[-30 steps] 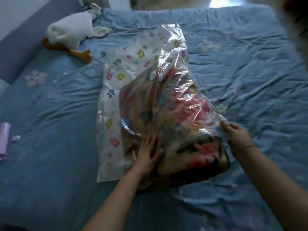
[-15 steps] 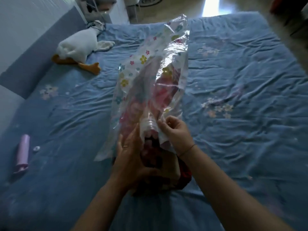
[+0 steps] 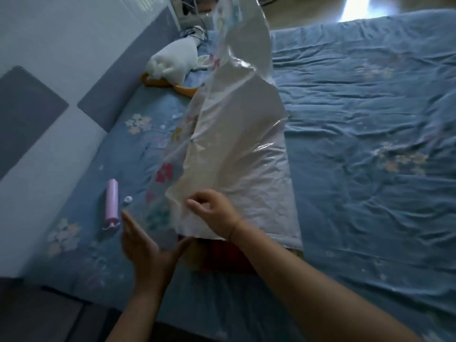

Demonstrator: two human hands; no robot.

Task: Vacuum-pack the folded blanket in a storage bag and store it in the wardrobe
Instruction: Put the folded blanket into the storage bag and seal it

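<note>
Right hand (image 3: 212, 213) pinches the storage bag (image 3: 237, 154) near its mouth. Blanket (image 3: 222, 257) pokes out just below that hand. Left hand (image 3: 145, 245), flat and unclenched, presses the bag's left side.

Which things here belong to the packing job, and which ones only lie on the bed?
For the job:
storage bag, pinched by the right hand
blanket, at the bag mouth
left hand, open
lilac pump, probably
small white cap, probably

Just lying about:
plush goose
</note>
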